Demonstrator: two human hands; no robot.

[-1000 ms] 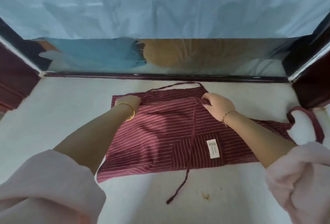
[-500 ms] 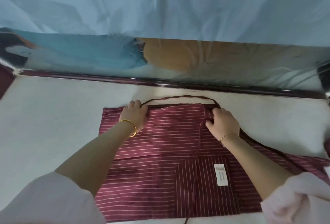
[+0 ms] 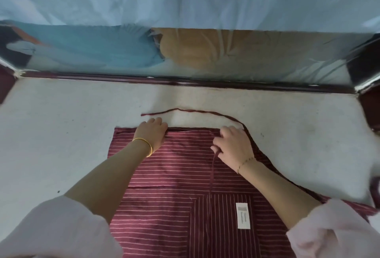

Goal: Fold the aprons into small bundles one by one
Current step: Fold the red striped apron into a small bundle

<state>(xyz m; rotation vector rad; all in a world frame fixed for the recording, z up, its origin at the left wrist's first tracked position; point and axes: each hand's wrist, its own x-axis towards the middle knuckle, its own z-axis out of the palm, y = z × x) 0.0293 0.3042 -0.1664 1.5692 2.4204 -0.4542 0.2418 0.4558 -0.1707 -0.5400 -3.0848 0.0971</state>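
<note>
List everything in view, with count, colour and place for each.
apron: one, maroon with white stripes, flat on the surface, near centre
strap: one, dark red, curving beyond the apron's far edge
label: one, white, on the apron
surface: one, off-white, under the apron
rail: one, dark brown, along the surface's far edge
plastic sheet: one, pale blue, beyond the rail
cloths: two, blue and tan, behind the sheet
bangle: one, gold, left wrist
sleeves: two, pale pink, bottom corners
left hand: one, flat on the apron's far edge
right hand: one, fingers curled at the apron's far right corner
</note>
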